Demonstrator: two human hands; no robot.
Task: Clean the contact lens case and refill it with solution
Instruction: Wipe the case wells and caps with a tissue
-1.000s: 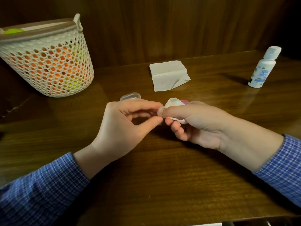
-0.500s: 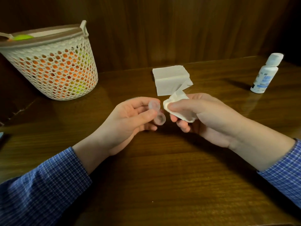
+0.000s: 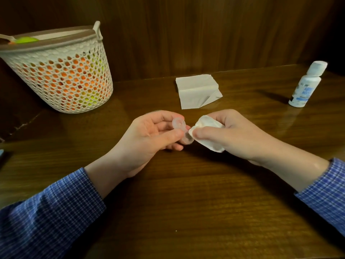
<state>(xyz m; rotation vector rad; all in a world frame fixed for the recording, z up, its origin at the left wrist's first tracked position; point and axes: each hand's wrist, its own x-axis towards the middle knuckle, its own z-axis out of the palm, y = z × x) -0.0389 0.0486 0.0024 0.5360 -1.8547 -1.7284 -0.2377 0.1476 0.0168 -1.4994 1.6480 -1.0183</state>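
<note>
My left hand (image 3: 149, 135) pinches a clear, two-cup contact lens case (image 3: 179, 126) between thumb and fingers, just above the wooden table (image 3: 186, 202). My right hand (image 3: 233, 135) grips a crumpled white tissue (image 3: 205, 126), with its thumb pressing a corner of the tissue against the nearer cup of the case. A white solution bottle (image 3: 306, 85) with a blue label and a closed cap stands upright at the far right.
A folded white tissue (image 3: 197, 91) lies behind my hands. A white perforated basket (image 3: 61, 75) holding orange and green things stands at the back left. A dark wooden wall backs the table. A dark object (image 3: 2, 153) peeks in at the left edge.
The hands drew apart, showing the clear case in my left hand. My right hand has now brought the tissue back against the case's nearer cup. The camera view shifted.
</note>
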